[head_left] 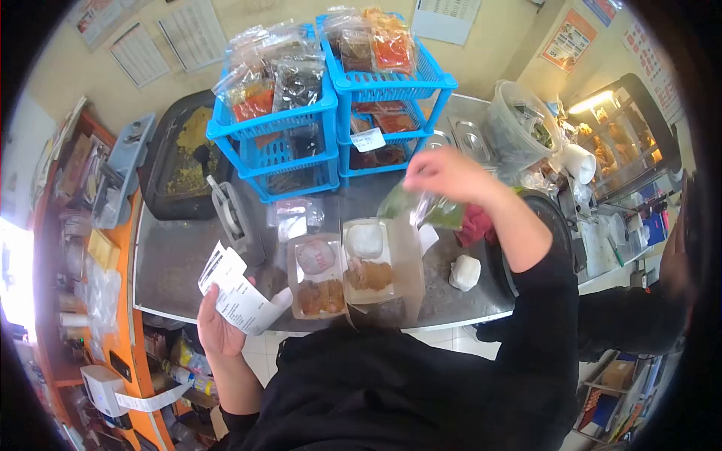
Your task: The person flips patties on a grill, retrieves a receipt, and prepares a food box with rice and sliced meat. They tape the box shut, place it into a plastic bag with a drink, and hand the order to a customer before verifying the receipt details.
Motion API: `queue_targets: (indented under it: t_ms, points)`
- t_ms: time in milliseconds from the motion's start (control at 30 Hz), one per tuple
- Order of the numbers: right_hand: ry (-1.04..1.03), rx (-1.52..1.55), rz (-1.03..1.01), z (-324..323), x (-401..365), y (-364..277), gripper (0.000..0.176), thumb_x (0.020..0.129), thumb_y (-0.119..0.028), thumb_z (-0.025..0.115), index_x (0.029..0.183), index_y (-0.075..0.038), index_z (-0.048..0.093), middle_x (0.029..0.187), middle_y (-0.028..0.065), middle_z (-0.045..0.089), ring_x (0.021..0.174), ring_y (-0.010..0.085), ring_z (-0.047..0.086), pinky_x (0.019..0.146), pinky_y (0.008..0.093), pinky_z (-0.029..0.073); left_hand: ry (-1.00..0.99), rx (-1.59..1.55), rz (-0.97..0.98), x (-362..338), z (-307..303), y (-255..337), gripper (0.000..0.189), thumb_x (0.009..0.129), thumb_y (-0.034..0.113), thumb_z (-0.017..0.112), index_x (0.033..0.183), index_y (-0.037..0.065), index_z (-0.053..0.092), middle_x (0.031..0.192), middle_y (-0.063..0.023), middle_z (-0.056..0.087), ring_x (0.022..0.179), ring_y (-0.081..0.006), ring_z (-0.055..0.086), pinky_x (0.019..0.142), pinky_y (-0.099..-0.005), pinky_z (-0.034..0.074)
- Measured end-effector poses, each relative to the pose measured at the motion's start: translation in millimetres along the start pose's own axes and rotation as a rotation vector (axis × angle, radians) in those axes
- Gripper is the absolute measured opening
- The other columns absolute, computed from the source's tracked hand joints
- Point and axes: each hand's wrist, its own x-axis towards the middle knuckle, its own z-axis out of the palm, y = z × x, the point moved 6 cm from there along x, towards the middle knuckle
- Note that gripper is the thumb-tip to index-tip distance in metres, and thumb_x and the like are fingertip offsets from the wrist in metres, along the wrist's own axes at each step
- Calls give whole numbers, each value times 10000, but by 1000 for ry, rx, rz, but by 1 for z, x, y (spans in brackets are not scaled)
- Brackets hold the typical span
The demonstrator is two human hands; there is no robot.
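My left hand [219,329] grips printed paper receipts [242,299] at the counter's front edge. Above the food boxes, my right hand [445,174] pinches the top of a clear plastic bag [445,216] with something green inside. An open takeaway box [294,279] holds a white wrapped mound [316,258] with red print and a brown fried piece [322,298]. Against its right side stands a second open box [407,274], its lid folded back, with another white wrapped mound [365,240] and a fried piece [370,275].
Blue tiered baskets [335,98] with sachets stand behind the boxes. A tape dispenser [229,214] and black tray [162,207] are left. Rightward are a wrapped white ball [465,273], red cloth [474,224], clear tub [508,124] and lit food cabinet [620,139]. Another person's dark-clothed leg [624,319] shows right.
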Motion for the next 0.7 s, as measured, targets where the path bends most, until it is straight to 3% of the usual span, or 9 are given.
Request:
queue_targets:
  t_ms: [100,200,300,400,433,467,500,600,700]
  points:
    - [-64,-216,-10,37,11,-10,363,743,-366,742,890,-60,615,805,122,632,743,247,606,661,355,462,-35,14,21,-6,1,6,413,983,183,377,1337,-30,382,1272,-229,515,1173,-424,496,971,-552,434]
    - [-105,122,-166,48,6,-73,305,779,-327,718,899,-72,601,834,92,640,771,229,606,675,337,458,-36,0,63,-14,0,11,411,983,181,380,1340,-24,380,1271,-228,516,1172,-425,497,972,-556,430]
    - [-113,208,-289,71,14,-103,215,825,-241,667,947,-73,612,886,78,656,788,223,619,675,335,465,-37,2,79,-19,-4,16,411,985,185,377,1340,-22,380,1271,-227,517,1170,-422,499,979,-556,423]
    - [205,-64,-323,23,20,-109,193,861,-220,614,1000,-88,629,872,77,666,791,222,634,682,341,475,55,54,153,-25,-10,25,408,984,186,377,1333,-26,387,1276,-226,513,1170,-416,501,986,-549,419]
    - [454,-100,-455,-12,38,-96,217,875,-228,582,1046,-104,633,839,90,673,783,237,651,684,357,487,32,36,164,-26,-10,27,409,984,187,378,1332,-27,388,1277,-226,512,1172,-414,500,987,-547,419]
    - [579,-88,-168,-54,38,-96,234,873,-254,572,1040,-103,638,817,107,674,775,272,653,692,374,493,18,20,167,-29,-12,28,409,983,187,379,1331,-27,389,1278,-226,510,1173,-412,499,988,-544,418]
    - [823,-234,-130,-88,52,-80,232,859,-262,584,998,-91,654,865,131,673,800,308,644,701,395,489,10,7,163,-34,-15,29,409,983,188,380,1330,-28,389,1280,-226,509,1175,-410,498,989,-542,418]
    - [763,-537,130,-149,124,-13,227,833,-283,615,960,-111,692,917,138,674,866,333,634,763,428,493,16,-53,150,-36,-29,27,415,980,189,378,1335,-25,384,1288,-225,503,1192,-411,483,998,-540,407]
    - [586,-590,141,-154,165,31,280,773,-333,678,961,-127,701,921,125,681,891,315,640,790,420,497,-28,-100,139,-37,-33,26,417,979,189,377,1339,-21,382,1292,-224,501,1196,-411,480,1003,-540,401]
